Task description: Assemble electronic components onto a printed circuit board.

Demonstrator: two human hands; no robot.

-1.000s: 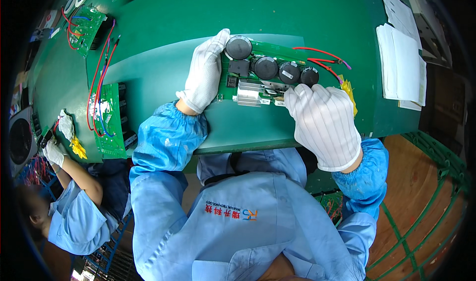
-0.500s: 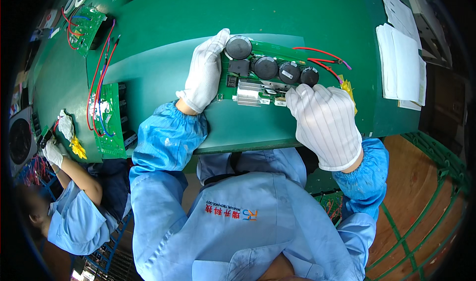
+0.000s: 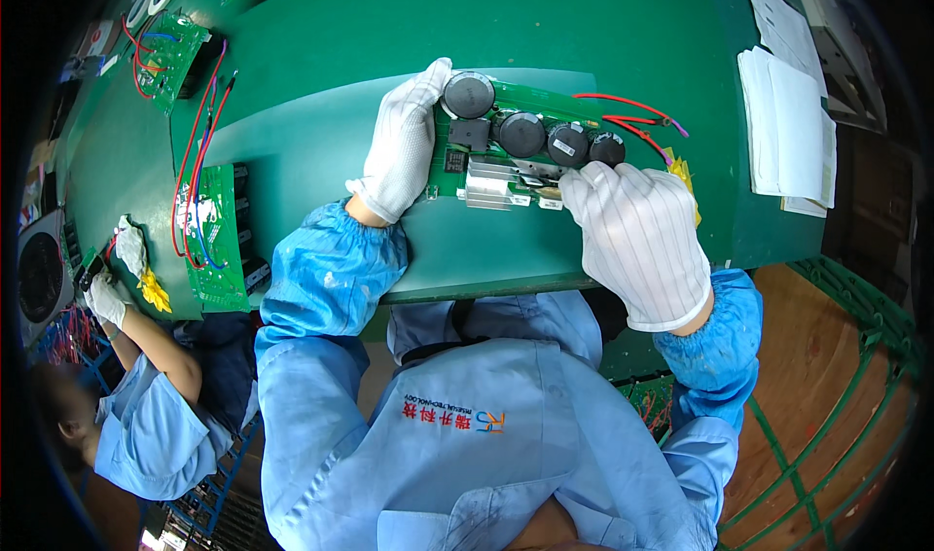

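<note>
A green circuit board [image 3: 535,97] is in front of me, tilted so its component side faces me. Several round black capacitors [image 3: 522,135] line its upper part, and a silver finned heat sink [image 3: 488,182] sits at its near edge. My left hand [image 3: 401,147], in a white glove, is closed round the board's left end, thumb along the far corner. My right hand [image 3: 637,240], in a striped white glove, is curled over the near right corner, beside the smallest capacitor; its fingertips are partly hidden. Red wires [image 3: 632,120] stick out from the board's right end.
Another wired circuit board [image 3: 219,240] stands on the green table [image 3: 642,26] to the left, with a further board [image 3: 175,60] behind it. Papers [image 3: 790,128] lie at the right edge. A yellow item [image 3: 684,183] sits behind my right hand. At far left, a co-worker's gloved hand [image 3: 105,298] holds a part.
My right hand has shifted very slightly on the board's near right corner, baring a little more beside the heat sink. My left hand keeps its hold.
</note>
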